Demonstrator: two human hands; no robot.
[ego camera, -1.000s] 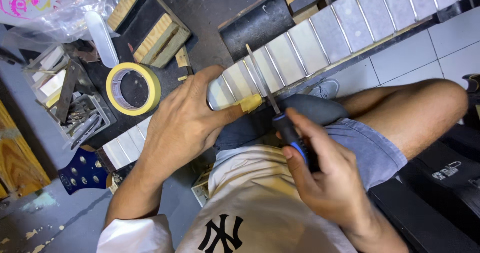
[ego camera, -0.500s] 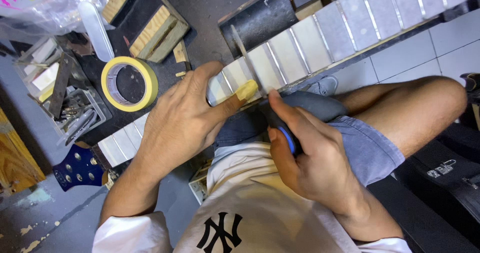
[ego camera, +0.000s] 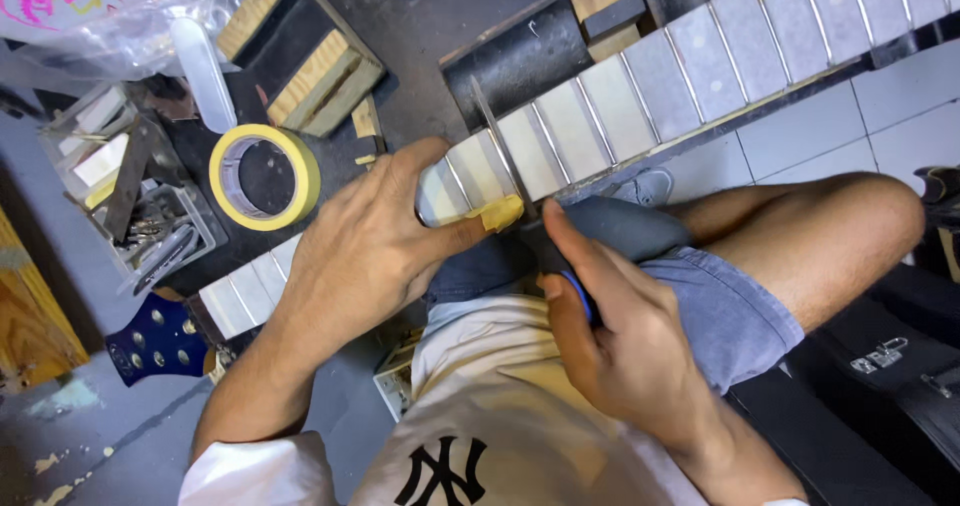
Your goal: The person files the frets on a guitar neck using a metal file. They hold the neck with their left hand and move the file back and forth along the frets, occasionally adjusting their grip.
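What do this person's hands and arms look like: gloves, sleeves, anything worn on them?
Both hands are bare: no gloves, rings or watch show on the left hand or the right hand. The forearms are uncovered too. A short white sleeve ends the left arm at the bottom edge; the right arm's sleeve barely shows.

Cluttered bench (ego camera: 420,26): tape roll (ego camera: 265,177), wooden blocks (ego camera: 300,56).

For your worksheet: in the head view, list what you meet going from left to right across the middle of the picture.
Tray of small tools → yellow tape roll → left hand on the taped guitar neck → right hand holding a blue-handled tool → bare knee → black case.
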